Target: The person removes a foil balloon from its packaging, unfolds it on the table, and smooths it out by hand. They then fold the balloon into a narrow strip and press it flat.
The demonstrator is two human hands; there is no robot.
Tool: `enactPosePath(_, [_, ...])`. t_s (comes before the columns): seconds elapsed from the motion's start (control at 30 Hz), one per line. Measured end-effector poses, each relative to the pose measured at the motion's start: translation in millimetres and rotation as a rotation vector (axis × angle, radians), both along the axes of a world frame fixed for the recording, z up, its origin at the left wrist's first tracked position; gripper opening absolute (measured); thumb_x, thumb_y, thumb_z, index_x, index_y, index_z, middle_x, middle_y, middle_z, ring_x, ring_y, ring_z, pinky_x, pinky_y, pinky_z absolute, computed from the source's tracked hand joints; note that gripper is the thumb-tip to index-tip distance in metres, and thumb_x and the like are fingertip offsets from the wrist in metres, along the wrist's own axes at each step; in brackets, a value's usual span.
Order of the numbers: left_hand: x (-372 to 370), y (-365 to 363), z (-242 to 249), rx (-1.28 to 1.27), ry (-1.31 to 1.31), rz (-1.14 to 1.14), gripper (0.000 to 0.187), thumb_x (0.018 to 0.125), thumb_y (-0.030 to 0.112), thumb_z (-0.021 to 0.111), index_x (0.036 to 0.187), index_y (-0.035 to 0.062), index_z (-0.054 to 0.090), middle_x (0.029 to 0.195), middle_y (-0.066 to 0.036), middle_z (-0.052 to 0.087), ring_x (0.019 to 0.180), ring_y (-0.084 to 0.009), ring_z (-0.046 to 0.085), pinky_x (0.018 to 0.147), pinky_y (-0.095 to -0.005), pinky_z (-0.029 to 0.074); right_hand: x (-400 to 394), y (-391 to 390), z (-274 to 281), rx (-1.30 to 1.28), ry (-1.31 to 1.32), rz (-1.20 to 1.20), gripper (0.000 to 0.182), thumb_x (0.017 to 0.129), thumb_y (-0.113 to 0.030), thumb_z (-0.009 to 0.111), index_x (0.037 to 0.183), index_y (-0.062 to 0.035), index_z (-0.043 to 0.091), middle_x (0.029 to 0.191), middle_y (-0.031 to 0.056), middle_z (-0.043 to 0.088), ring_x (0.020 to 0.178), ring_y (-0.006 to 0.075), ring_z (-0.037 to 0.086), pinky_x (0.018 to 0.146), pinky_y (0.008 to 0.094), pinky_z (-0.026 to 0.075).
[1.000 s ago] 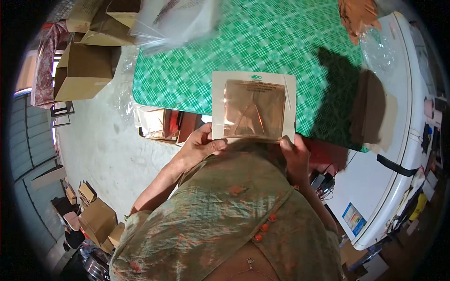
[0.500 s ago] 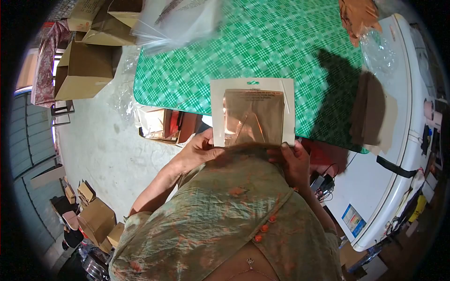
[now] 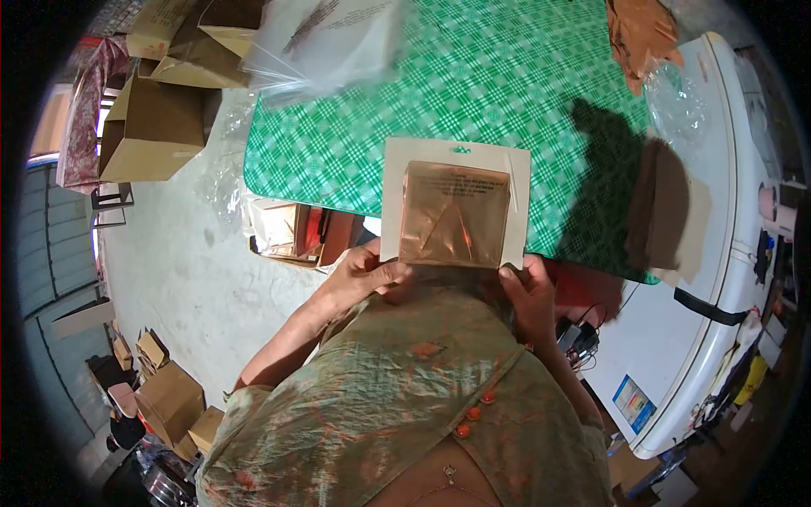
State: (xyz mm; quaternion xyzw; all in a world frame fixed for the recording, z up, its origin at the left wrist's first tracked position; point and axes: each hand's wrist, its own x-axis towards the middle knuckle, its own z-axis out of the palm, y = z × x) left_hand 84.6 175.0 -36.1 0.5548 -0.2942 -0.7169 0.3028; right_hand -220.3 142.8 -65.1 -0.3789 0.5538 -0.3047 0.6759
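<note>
Head view: a presenting or checking step is judged in hand. The pale card (image 3: 394,203) is pinched near its lower corners by the fingers of the left hand (image 3: 345,284) and right hand (image 3: 532,296), before the green-covered surface (image 3: 317,152). Even support is called for.

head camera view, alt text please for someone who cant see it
A person's left hand and right hand grip the lower corners of a pale backing card bearing a shiny copper-coloured packet. Beyond is a green checked tablecloth, with clear plastic sleeves at upper left and open cardboard boxes beside it.
</note>
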Motion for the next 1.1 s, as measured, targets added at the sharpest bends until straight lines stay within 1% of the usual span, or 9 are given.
enactPosePath(0.1, [-7.8, 1.0, -1.2, -0.065, 0.046, 0.143, 0.042, 0.098, 0.017, 0.073, 0.136, 0.0041, 0.058, 0.111, -0.006, 0.072, 0.096, -0.0112, 0.068, 0.075, -0.0282, 0.057, 4.2, -2.0, 8.4, -0.034, -0.045, -0.029, 0.023, 0.104, -0.011, 0.058, 0.123, 0.0026, 0.054, 0.108, 0.0142, 0.072, 0.091, 0.0206, 0.073, 0.079, 0.0331, 0.060])
enactPosePath(0.2, [-2.6, -2.3, -9.3, -0.043, 0.057, 0.084, 0.054, 0.095, 0.015, 0.076, 0.142, 0.0038, 0.052, 0.114, -0.006, 0.071, 0.098, -0.0135, 0.068, 0.079, -0.0297, 0.058, 7.0, -3.6, 13.4, -0.012, -0.089, -0.044, 0.024, 0.104, -0.009, 0.057, 0.123, 0.0036, 0.053, 0.111, 0.0156, 0.071, 0.093, 0.0206, 0.072, 0.081, 0.0339, 0.061])
enactPosePath(0.33, [-1.8, -0.6, -11.1, -0.017, 0.065, 0.078, 0.056, 0.093, 0.017, 0.078, 0.141, 0.0033, 0.053, 0.113, -0.006, 0.072, 0.097, -0.0139, 0.068, 0.078, -0.0292, 0.057, 10.4, -4.6, 16.8, -0.033, -0.049, -0.029, 0.026, 0.102, -0.009, 0.063, 0.123, 0.0038, 0.053, 0.105, 0.0119, 0.072, 0.090, 0.0170, 0.071, 0.082, 0.0337, 0.060])
enactPosePath(0.53, [-5.5, -4.0, -11.3, -0.083, 0.083, 0.091, 0.058, 0.091, 0.020, 0.081, 0.140, 0.0033, 0.054, 0.109, -0.004, 0.071, 0.092, -0.0113, 0.065, 0.075, -0.0273, 0.054, 7.0, -1.9, 9.2, -0.094, -0.031, 0.001, 0.023, 0.102, -0.006, 0.062, 0.121, 0.0036, 0.054, 0.098, 0.0108, 0.073, 0.086, 0.0154, 0.070, 0.080, 0.0315, 0.058])
enactPosePath(0.63, [-3.3, -5.0, -13.7, -0.082, 0.056, 0.057, 0.062, 0.090, 0.018, 0.082, 0.143, 0.0032, 0.053, 0.110, -0.004, 0.070, 0.092, -0.0099, 0.064, 0.077, -0.0268, 0.053, 5.0, -2.7, 5.1, -0.078, 0.033, 0.024, 0.027, 0.101, -0.004, 0.060, 0.125, 0.0038, 0.050, 0.104, 0.0127, 0.072, 0.087, 0.0184, 0.072, 0.081, 0.0339, 0.061])
enactPosePath(0.7, [-4.1, -5.8, -11.1, -0.097, 0.019, 0.036, 0.065, 0.090, 0.016, 0.082, 0.145, 0.0031, 0.051, 0.111, -0.003, 0.070, 0.093, -0.0093, 0.063, 0.078, -0.0267, 0.054, 8.4, -2.1, 8.2, -0.094, 0.020, 0.012, 0.028, 0.101, -0.004, 0.060, 0.126, 0.0036, 0.050, 0.104, 0.0122, 0.072, 0.087, 0.0179, 0.072, 0.081, 0.0334, 0.060])
enactPosePath(0.9, [-13.0, -8.3, -4.9, -0.177, 0.053, 0.121, 0.066, 0.091, 0.010, 0.081, 0.147, 0.0025, 0.048, 0.111, -0.001, 0.070, 0.093, -0.0080, 0.063, 0.080, -0.0263, 0.053, 5.1, 2.2, 0.9, -0.168, 0.157, 0.082, 0.030, 0.101, -0.003, 0.061, 0.129, 0.0026, 0.050, 0.107, 0.0119, 0.072, 0.087, 0.0164, 0.071, 0.080, 0.0312, 0.059])
enactPosePath(1.0, [-10.9, -10.0, 1.4, -0.132, 0.024, 0.086, 0.062, 0.090, 0.010, 0.081, 0.144, 0.0023, 0.052, 0.110, 0.000, 0.070, 0.093, -0.0072, 0.063, 0.079, -0.0262, 0.054, 3.9, 1.5, 3.1, -0.210, 0.241, 0.108, 0.030, 0.100, -0.008, 0.065, 0.126, 0.0009, 0.052, 0.101, 0.0116, 0.076, 0.087, 0.0154, 0.073, 0.078, 0.0307, 0.058])
enactPosePath(1.1, [-11.8, -7.1, -7.4, -0.134, -0.092, 0.070, 0.047, 0.091, 0.011, 0.081, 0.132, 0.0019, 0.061, 0.102, 0.000, 0.071, 0.085, -0.0071, 0.063, 0.074, -0.0259, 0.053, 2.2, 1.5, -0.1, -0.244, 0.273, 0.104, 0.029, 0.100, -0.012, 0.067, 0.124, 0.0001, 0.055, 0.096, 0.0117, 0.077, 0.085, 0.0149, 0.074, 0.075, 0.0307, 0.058])
